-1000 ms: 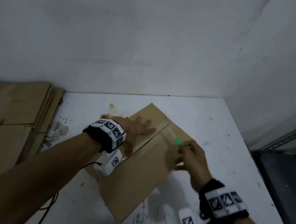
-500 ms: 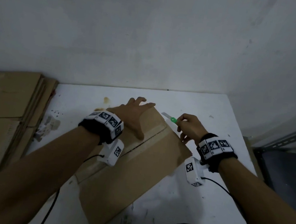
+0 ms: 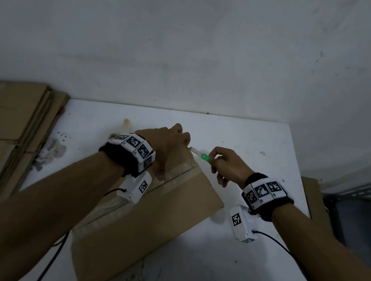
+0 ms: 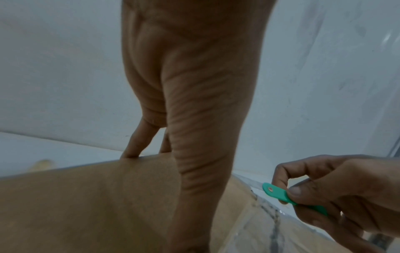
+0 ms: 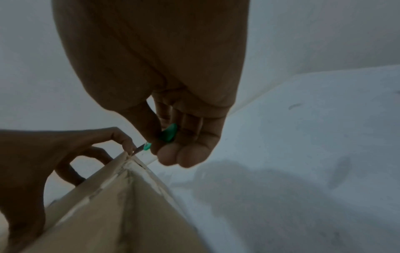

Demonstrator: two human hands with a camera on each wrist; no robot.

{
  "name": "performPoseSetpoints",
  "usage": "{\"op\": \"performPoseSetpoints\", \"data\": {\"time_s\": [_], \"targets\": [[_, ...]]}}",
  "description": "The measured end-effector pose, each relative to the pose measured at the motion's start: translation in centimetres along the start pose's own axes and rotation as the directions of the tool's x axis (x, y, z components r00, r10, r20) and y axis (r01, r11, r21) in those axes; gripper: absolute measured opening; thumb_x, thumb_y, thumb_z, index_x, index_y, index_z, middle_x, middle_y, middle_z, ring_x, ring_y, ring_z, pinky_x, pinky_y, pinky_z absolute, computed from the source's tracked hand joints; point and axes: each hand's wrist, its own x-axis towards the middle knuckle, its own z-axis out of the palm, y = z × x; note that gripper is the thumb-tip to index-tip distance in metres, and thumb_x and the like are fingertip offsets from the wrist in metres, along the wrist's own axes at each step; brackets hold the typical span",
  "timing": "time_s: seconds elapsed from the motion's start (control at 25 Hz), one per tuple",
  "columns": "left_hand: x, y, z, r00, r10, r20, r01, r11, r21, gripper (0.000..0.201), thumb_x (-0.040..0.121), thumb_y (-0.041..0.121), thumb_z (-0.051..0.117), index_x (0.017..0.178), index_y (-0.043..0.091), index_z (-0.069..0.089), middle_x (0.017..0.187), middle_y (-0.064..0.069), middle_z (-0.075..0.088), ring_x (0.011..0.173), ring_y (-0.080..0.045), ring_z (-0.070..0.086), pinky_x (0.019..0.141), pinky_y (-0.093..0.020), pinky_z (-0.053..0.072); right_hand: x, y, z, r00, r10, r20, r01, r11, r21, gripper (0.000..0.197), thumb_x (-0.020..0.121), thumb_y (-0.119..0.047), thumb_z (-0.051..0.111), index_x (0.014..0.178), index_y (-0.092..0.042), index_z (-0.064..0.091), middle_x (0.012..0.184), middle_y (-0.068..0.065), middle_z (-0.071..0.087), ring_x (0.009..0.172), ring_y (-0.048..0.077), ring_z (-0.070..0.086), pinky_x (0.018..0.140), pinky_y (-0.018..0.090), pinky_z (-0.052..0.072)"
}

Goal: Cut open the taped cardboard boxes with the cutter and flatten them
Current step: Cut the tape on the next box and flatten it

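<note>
Box [image 3: 145,224]: a flattened cardboard box lies on the white surface [image 3: 245,266], its long axis running diagonally from near left to far right in the head view.
Tape seam [image 3: 175,174]: a strip of clear tape follows that long axis; its far end meets the far edge of the box between the two hands.
Left hand [image 3: 165,144]: it grips the far edge of the box just left of the seam, fingers curled over the edge and fingertips [image 4: 129,155] down on the far side.
Right hand [image 3: 225,167]: it pinches the cutter [image 3: 201,156] between thumb and fingers, the other fingers loosely curled.
Cutter: green handle, pale blade; the blade points left toward the left hand, and in the right-wrist view its tip [image 5: 138,149] sits at the corner where the seam meets the box edge, just beside the left fingers.
Key relation: the seam runs from the blade tip back toward the person, so the cut is judged to run along the long axis, toward the near left. The right hand is the nearer to the seam's end; the left only steadies the box.
Risk: the blade tip lies very close to the left fingers, so a slip could nick them.
Stack [image 3: 3,140]: more flattened cardboard lies at the left of the surface.
Writing: no readable brand or label shows on the box; the wristbands [image 3: 265,191] carry only square black-and-white markers.
</note>
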Motion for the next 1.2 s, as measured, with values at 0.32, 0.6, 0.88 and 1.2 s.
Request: {"op": "performPoseSetpoints", "data": {"time_s": [0.32, 0.6, 0.88, 1.2], "targets": [[-0.2, 0.2, -0.8, 0.997, -0.042, 0.066, 0.042, 0.999, 0.002, 0.109, 0.042, 0.034, 0.101, 0.128, 0.033, 0.034, 0.137, 0.003, 0.022, 0.111, -0.026, 0.049, 0.087, -0.047, 0.055, 1.4, 0.5, -1.9, 0.991, -0.062, 0.122, 0.072, 0.994, -0.081, 0.012, 0.099, -0.015, 0.051, 0.091, -0.01, 0.057, 0.072, 0.011, 0.058, 0.044, 0.021, 0.047, 0.044, 0.03, 0.045], [-0.1, 0.0, -0.8, 0.997, -0.05, 0.066, 0.05, 0.999, 0.002, 0.11, 0.038, 0.037, 0.102, 0.125, 0.036, 0.034, 0.136, 0.005, 0.022, 0.11, -0.025, 0.049, 0.086, -0.048, 0.056, 1.7, -0.2, -2.0, 0.979, -0.127, 0.157, 0.161, 0.96, -0.229, 0.013, 0.101, -0.02, 0.049, 0.097, -0.01, 0.057, 0.075, 0.012, 0.059, 0.047, 0.023, 0.047, 0.044, 0.03, 0.043], [-0.4, 0.0, -1.1, 0.996, -0.059, 0.074, 0.06, 0.998, -0.016, 0.109, 0.039, 0.036, 0.102, 0.124, 0.037, 0.034, 0.135, 0.007, 0.018, 0.105, -0.021, 0.047, 0.085, -0.049, 0.056, 2.2, -1.1, -3.6, 0.966, -0.073, 0.25, 0.158, 0.927, -0.341, 0.016, 0.1, -0.029, 0.055, 0.09, -0.02, 0.062, 0.064, 0.001, 0.052, 0.047, 0.016, 0.036, 0.043, 0.023, 0.033], [-0.5, 0.7, -1.4, 0.991, -0.044, 0.123, 0.041, 0.999, 0.023, 0.107, 0.048, 0.031, 0.1, 0.13, 0.032, 0.032, 0.142, 0.005, 0.017, 0.109, -0.024, 0.05, 0.076, -0.039, 0.051, 2.4, -1.6, -2.7, 0.949, -0.073, 0.306, 0.173, 0.934, -0.312, 0.023, 0.099, -0.037, 0.058, 0.097, -0.016, 0.065, 0.06, 0.003, 0.046, 0.043, 0.013, 0.034, 0.041, 0.022, 0.032]]}}
